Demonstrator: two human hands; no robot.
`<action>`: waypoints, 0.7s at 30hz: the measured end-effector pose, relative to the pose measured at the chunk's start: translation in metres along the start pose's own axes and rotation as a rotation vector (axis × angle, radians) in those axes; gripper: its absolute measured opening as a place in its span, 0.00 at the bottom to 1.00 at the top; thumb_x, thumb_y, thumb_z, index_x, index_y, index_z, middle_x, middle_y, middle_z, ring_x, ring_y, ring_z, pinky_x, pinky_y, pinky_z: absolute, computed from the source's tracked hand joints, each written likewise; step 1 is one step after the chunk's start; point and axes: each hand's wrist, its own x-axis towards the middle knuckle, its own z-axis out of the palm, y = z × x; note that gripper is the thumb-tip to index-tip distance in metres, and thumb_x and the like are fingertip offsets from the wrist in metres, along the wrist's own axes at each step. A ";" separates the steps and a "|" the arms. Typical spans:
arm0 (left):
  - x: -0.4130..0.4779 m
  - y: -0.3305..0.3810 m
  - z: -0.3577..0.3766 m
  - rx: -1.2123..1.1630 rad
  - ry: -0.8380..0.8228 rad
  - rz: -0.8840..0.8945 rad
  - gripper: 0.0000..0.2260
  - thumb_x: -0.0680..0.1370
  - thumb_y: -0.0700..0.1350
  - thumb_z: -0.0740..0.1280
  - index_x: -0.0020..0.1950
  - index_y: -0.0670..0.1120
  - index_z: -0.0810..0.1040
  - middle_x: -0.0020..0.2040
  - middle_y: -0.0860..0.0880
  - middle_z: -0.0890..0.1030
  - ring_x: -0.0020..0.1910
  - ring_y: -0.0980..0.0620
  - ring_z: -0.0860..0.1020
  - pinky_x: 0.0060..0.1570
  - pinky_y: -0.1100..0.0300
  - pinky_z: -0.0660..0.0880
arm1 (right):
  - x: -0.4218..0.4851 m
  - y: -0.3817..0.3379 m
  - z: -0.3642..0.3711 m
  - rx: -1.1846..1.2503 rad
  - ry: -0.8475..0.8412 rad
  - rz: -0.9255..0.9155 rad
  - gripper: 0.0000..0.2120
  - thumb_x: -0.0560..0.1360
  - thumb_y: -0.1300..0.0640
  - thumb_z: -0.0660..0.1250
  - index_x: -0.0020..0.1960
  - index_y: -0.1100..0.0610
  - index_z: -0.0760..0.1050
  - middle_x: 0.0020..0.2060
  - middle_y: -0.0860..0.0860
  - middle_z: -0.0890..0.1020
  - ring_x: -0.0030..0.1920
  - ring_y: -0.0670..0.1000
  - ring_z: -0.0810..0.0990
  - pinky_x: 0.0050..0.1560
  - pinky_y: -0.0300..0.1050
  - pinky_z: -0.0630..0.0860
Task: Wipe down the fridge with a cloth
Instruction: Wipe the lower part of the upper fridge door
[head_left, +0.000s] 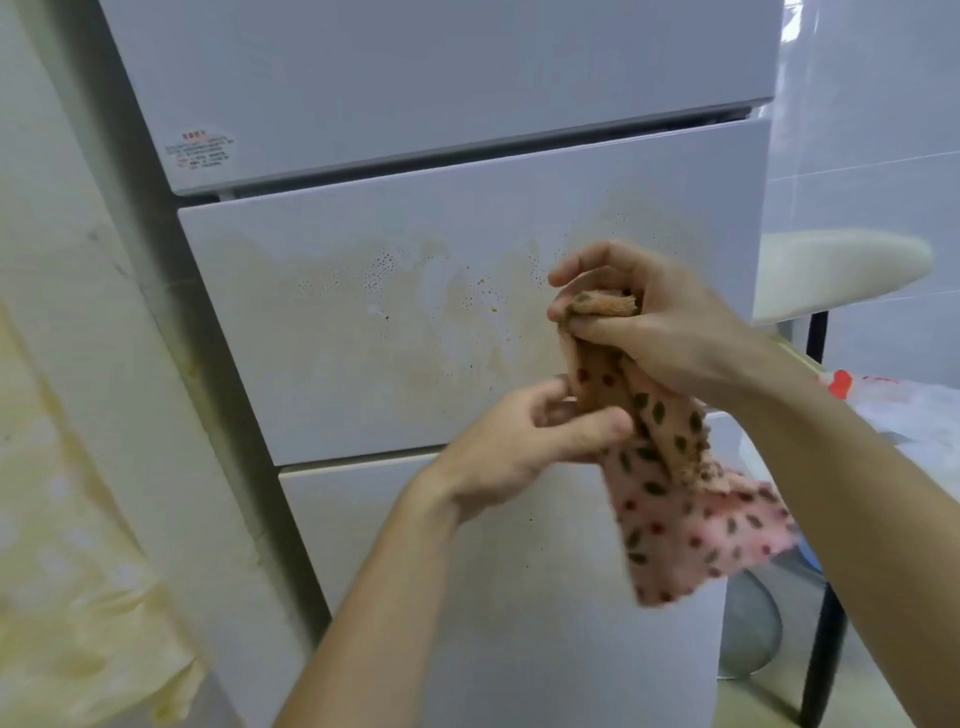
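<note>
A white fridge (395, 130) with three stacked fronts fills the middle of the view. Its middle drawer front (363, 332) carries yellowish stains and small specks. A pink cloth (691, 514) with dark leaf and red dot prints hangs in front of the fridge's right side. My right hand (660, 317) grips the cloth's upper end, fingers curled round it. My left hand (524, 441) pinches the cloth lower down between thumb and fingers. Neither hand touches the fridge.
A pale stained wall and a yellowish patterned fabric (67, 571) lie to the left. To the right stands a black-framed table (815, 332) with a white pad (831, 265) and a plastic bag (914, 405). Under it sits a metal bowl (748, 629).
</note>
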 end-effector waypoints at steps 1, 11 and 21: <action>0.004 -0.001 0.007 0.003 -0.011 -0.006 0.14 0.82 0.43 0.71 0.66 0.41 0.79 0.59 0.44 0.86 0.60 0.45 0.84 0.63 0.50 0.81 | 0.000 -0.001 -0.004 -0.029 -0.003 -0.004 0.13 0.79 0.64 0.71 0.58 0.47 0.80 0.49 0.43 0.87 0.51 0.44 0.85 0.58 0.41 0.79; 0.007 0.008 0.016 -0.246 0.128 -0.154 0.07 0.78 0.38 0.63 0.53 0.40 0.78 0.49 0.40 0.78 0.50 0.43 0.76 0.52 0.53 0.73 | -0.010 0.030 -0.011 -0.372 0.365 -0.062 0.14 0.74 0.65 0.72 0.56 0.51 0.78 0.47 0.47 0.81 0.49 0.47 0.77 0.52 0.35 0.73; -0.006 0.025 -0.013 -0.552 0.233 -0.003 0.13 0.86 0.39 0.54 0.54 0.40 0.78 0.47 0.43 0.85 0.47 0.49 0.86 0.51 0.55 0.84 | -0.055 0.045 0.013 0.080 -0.096 0.640 0.50 0.78 0.26 0.35 0.39 0.61 0.84 0.34 0.52 0.87 0.41 0.55 0.87 0.51 0.50 0.79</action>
